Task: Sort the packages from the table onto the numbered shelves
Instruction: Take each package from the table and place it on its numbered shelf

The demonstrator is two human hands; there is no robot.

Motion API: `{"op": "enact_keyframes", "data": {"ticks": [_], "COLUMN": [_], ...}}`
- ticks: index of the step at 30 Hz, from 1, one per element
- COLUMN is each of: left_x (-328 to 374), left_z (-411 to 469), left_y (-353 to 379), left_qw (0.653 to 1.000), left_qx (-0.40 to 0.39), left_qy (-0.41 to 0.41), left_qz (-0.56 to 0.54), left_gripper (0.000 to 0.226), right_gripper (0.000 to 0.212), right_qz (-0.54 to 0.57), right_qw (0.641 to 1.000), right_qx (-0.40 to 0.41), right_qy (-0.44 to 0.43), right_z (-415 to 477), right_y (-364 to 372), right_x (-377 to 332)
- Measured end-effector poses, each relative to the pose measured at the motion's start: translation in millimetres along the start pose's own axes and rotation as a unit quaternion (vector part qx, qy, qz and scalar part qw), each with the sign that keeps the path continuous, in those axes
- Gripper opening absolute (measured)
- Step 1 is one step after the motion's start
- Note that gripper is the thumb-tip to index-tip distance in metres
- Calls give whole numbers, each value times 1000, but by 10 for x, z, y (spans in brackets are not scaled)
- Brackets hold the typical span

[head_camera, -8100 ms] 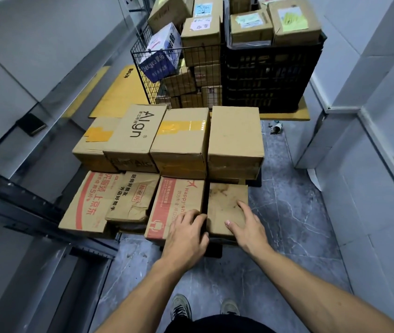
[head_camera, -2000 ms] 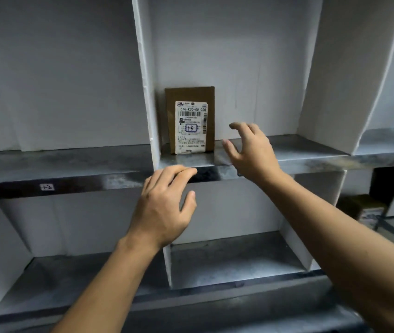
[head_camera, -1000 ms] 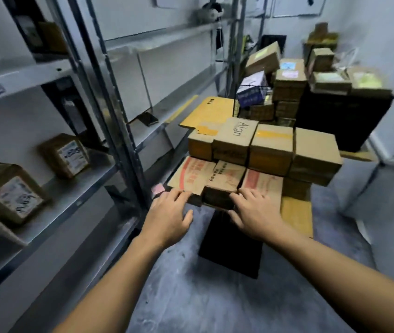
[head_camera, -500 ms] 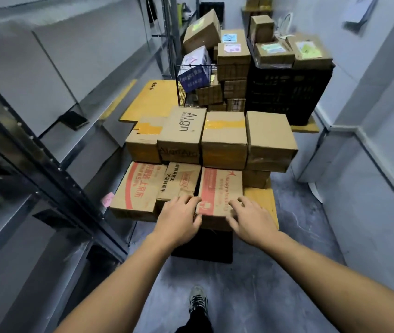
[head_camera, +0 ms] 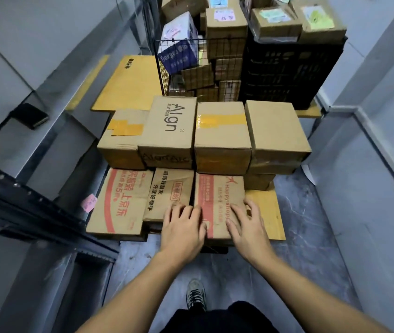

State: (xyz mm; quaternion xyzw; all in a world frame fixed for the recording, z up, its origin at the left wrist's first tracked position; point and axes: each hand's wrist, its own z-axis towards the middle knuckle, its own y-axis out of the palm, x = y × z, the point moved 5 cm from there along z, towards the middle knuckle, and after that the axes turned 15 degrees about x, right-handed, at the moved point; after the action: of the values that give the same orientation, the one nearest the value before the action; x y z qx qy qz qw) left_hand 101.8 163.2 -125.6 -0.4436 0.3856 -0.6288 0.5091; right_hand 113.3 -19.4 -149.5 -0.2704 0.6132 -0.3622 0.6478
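Note:
Cardboard packages cover a low yellow table (head_camera: 269,212). In the front row lies a box with red "Happy shopping" print (head_camera: 217,195). My left hand (head_camera: 182,227) rests on its near left edge, fingers spread, also overlapping the neighbouring box with black print (head_camera: 167,188). My right hand (head_camera: 247,222) lies on the red-print box's right side, fingers curled over its right edge. The box sits flat on the table. A wider box with red print (head_camera: 119,203) is at the front left. Behind stands a higher row, including an "Align" box (head_camera: 170,123).
Grey metal shelving (head_camera: 34,145) runs along the left, with a dark flat object (head_camera: 30,115) on one shelf and a pink tag (head_camera: 89,203) near the table. A wire basket (head_camera: 191,68) and black crate (head_camera: 287,68) hold more parcels behind. A wall is right.
A small box went from the table's front right onto a shelf. I turned back to the table; over the last second both hands shifted right onto the red-print box.

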Motion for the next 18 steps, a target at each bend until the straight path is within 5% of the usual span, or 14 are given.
{"op": "enact_keyframes", "data": {"ticks": [10,18], "left_x": [237,454], "left_z": [-331,-605], "left_y": [-136,-217], "left_qw": [993,919], "left_qx": [-3,37], "left_qy": [-71,-210], "left_qz": [-96,-331], "left_gripper": [50,45], "right_gripper": [66,66], "right_qz": [123,223], "right_qw": [984,962], "right_qx": [-41,-75], "right_qy": [124,139], "right_z": [-214,-287], "right_y": [-95,-293], "right_x": [317,413]}}
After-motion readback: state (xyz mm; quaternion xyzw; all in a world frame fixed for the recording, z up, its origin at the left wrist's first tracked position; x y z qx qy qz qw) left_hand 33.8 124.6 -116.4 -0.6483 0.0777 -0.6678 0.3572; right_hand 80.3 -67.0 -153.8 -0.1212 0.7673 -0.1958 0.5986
